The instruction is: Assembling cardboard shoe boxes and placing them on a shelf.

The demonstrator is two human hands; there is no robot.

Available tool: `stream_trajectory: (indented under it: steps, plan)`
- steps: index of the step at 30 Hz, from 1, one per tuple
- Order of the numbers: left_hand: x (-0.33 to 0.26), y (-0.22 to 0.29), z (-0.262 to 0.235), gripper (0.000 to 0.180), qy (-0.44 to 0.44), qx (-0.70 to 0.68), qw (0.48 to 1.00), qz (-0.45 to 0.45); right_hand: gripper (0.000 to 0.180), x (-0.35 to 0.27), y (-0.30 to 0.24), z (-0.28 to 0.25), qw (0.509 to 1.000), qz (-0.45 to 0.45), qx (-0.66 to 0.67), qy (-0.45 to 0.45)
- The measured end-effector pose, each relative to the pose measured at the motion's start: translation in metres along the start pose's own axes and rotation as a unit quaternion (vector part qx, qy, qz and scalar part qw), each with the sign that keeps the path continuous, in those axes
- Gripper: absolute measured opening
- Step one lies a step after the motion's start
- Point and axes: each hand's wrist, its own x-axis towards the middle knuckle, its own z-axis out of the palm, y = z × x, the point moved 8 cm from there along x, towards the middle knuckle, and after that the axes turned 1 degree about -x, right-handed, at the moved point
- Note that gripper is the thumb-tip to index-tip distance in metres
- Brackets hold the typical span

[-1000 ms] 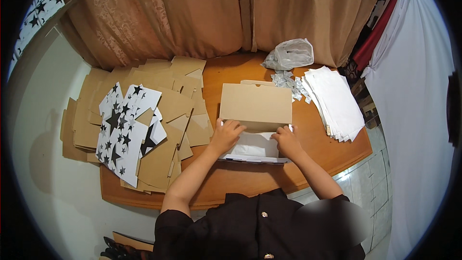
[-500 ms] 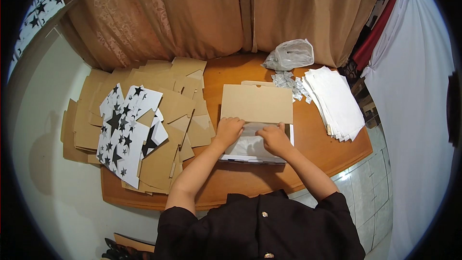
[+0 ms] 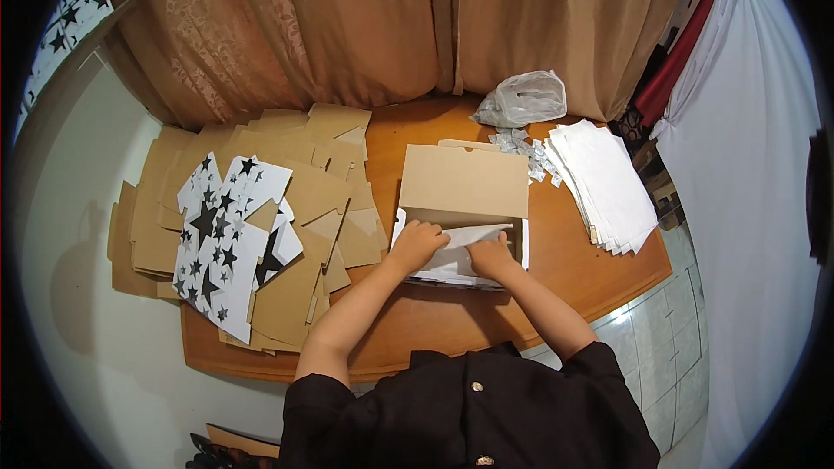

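Note:
An open cardboard box [image 3: 466, 181] stands in front of me on the table, its plain brown lid raised at the far side and its outside white. A thin white sheet of paper [image 3: 470, 235] lies partly in it, its far edge lifted. At the box's left side, my left hand [image 3: 419, 245] has its fingers curled on the sheet's left part. My right hand [image 3: 493, 259] is inside the right side, closed on the sheet's right part. Both hands' fingertips are partly hidden.
Flat brown box blanks [image 3: 295, 200] pile up on the left, with star-printed white ones [image 3: 221, 243] on top. Behind the box lie small grey-white packets [image 3: 514, 144] beside a clear plastic bag [image 3: 530, 97]. A stack of white paper [image 3: 605, 187] sits at the right of the wooden table [image 3: 573, 269].
The sheet's far edge has come up and toward me, exposing the box's dark inside behind it. Both hands have moved slightly nearer to me, and the lid tilts a little farther back.

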Motion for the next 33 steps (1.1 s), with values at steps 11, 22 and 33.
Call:
stream_trajectory:
  steps: [11, 22, 33]
  plan:
    - [-0.006, 0.006, 0.020, 0.016, -0.203, 0.132, 0.966, 0.091, 0.036, 0.011, -0.008, -0.047, 0.912, -0.141, 0.334, 0.195]
    - [-0.033, -0.014, -0.073, 0.053, -0.057, -0.174, 0.973, -0.141, 0.038, -0.014, 0.081, -0.087, 0.877, 0.089, 0.228, 0.414]
    - [-0.001, -0.002, -0.040, 0.042, -0.002, -0.017, 0.994, -0.110, 0.044, -0.035, -0.009, -0.113, 0.900, -0.115, 0.051, 0.417]
